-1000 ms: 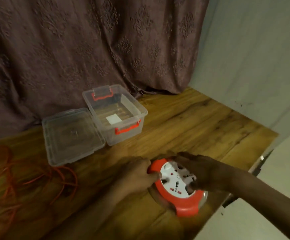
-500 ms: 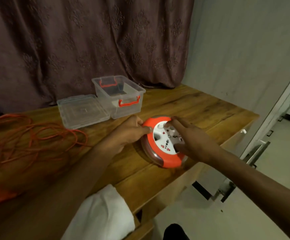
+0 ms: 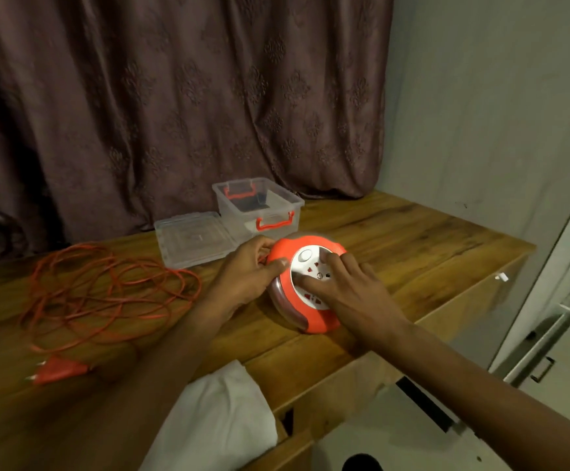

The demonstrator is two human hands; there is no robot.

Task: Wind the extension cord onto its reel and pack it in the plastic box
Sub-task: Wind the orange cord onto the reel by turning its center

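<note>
Both hands on the cord reel at the counter's front edge, cord loose, box open.

Wooden counter (image 3: 395, 239) backed by a brown curtain (image 3: 175, 96). Orange cord (image 3: 107, 294) sprawls in loose loops on the left part, its plug (image 3: 57, 368) near the front edge. Clear plastic box (image 3: 260, 209), red handles, stands open at the back; its lid (image 3: 193, 237) lies flat just beside it on the left. Orange-and-white reel (image 3: 302, 287) lies near the front edge. Left hand (image 3: 249, 273) grips the reel's left rim, fingers curled round it. Right hand (image 3: 351, 294) rests on the white socket face, fingers straight and spread.
</note>
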